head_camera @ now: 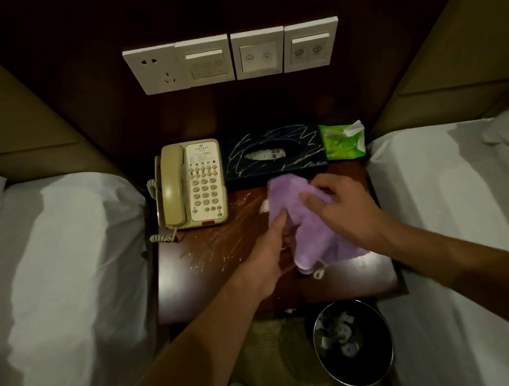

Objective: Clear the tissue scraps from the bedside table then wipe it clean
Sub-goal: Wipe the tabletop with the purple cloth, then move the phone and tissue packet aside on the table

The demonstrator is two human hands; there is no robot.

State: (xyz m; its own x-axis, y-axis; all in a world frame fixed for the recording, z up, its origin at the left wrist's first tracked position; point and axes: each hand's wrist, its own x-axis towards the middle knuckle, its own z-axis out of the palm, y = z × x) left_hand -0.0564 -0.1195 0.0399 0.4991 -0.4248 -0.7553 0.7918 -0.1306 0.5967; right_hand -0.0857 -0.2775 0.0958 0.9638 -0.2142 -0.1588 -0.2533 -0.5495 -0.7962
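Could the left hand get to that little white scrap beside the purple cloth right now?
Probably yes. The white scrap lies on the bedside table just beyond the left hand, with nothing between them. But that hand is gripping the purple cloth, so it would have to let go first.

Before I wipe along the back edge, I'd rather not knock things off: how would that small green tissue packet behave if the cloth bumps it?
The green tissue packet looks like thin crinkled film, so it is probably soft and light and would likely slide rather than resist. It lies flat, so tipping seems unlikely. It sits at the bedside table's right rear corner, so a push could send it off toward the bed.
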